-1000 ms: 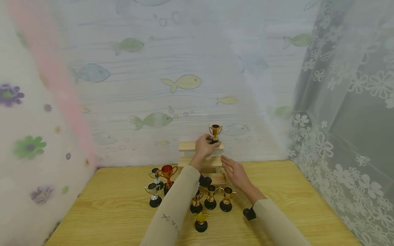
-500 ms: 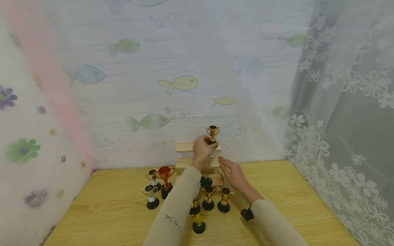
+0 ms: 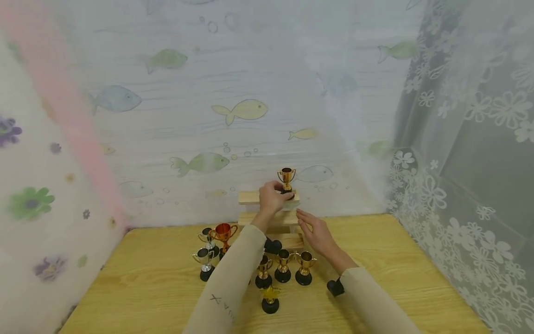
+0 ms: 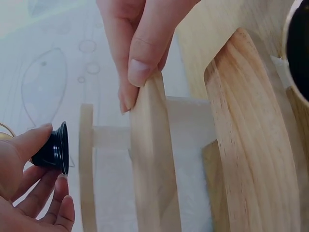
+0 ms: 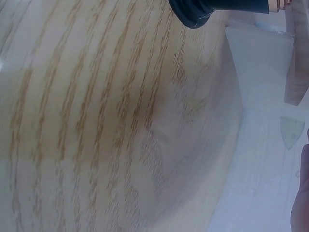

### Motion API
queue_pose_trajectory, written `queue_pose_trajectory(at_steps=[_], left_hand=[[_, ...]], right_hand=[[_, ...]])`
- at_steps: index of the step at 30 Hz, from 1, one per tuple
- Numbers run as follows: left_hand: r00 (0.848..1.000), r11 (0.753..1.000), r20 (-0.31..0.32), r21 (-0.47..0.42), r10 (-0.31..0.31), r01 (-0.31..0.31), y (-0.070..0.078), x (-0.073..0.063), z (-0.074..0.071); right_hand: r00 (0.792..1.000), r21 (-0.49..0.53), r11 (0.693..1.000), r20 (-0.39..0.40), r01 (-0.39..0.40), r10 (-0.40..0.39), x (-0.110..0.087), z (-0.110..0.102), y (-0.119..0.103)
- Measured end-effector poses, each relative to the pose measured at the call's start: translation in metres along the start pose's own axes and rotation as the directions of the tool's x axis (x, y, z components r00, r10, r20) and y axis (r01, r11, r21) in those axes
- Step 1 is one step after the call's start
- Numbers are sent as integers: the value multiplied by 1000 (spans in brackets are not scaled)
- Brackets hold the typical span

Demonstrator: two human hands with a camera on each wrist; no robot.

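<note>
My left hand (image 3: pixel 272 198) holds a small gold trophy cup (image 3: pixel 286 176) upright at the right end of the stand's top step. Thumb and fingers grip its black base (image 4: pixel 53 150); in the left wrist view a narrow gap shows between base and top board. My right hand (image 3: pixel 319 234) pinches the right end of the middle step of the wooden three-step stand (image 3: pixel 249 218). Its thumb presses one face of the board while the fingers lie behind, as the left wrist view shows. Only a sliver of the right hand (image 5: pixel 300 193) appears in the right wrist view.
Several gold trophies (image 3: pixel 303 269) stand before the stand, with a star trophy (image 3: pixel 270 297) in front. Left of my left sleeve are two silver cups (image 3: pixel 204 260) and a taller orange-red cup (image 3: pixel 224 234). A fish-patterned curtain (image 3: pixel 250 139) hangs behind the table (image 3: pixel 146 278).
The head view has shifted slightly. My left hand, with the gold trophy cup, has edged a little left over the top step. The right hand keeps its hold on the middle step.
</note>
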State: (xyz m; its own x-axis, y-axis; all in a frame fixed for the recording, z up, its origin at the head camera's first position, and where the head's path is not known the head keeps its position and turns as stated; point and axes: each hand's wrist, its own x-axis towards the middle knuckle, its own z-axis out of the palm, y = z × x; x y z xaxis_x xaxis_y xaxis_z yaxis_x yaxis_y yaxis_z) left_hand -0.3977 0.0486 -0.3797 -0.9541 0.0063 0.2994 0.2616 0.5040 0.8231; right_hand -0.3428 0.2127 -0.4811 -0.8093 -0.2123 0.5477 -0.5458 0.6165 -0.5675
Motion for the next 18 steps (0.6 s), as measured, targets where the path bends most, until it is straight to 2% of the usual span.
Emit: queue_pose_trajectory(at_steps=[7, 12, 18], left_hand=[[999, 999, 32, -14, 36, -35, 5, -7, -8], [997, 998, 57, -25, 54, -53, 10, -20, -20], [993, 995, 82, -63, 84, -79, 9, -38, -37]], right_hand=[[1000, -1, 1000, 2, -6, 6, 0, -3, 1], [1000, -2, 1000, -13, 0, 0, 0, -1, 2], [1000, -2, 1000, 2, -7, 7, 0, 0, 3]])
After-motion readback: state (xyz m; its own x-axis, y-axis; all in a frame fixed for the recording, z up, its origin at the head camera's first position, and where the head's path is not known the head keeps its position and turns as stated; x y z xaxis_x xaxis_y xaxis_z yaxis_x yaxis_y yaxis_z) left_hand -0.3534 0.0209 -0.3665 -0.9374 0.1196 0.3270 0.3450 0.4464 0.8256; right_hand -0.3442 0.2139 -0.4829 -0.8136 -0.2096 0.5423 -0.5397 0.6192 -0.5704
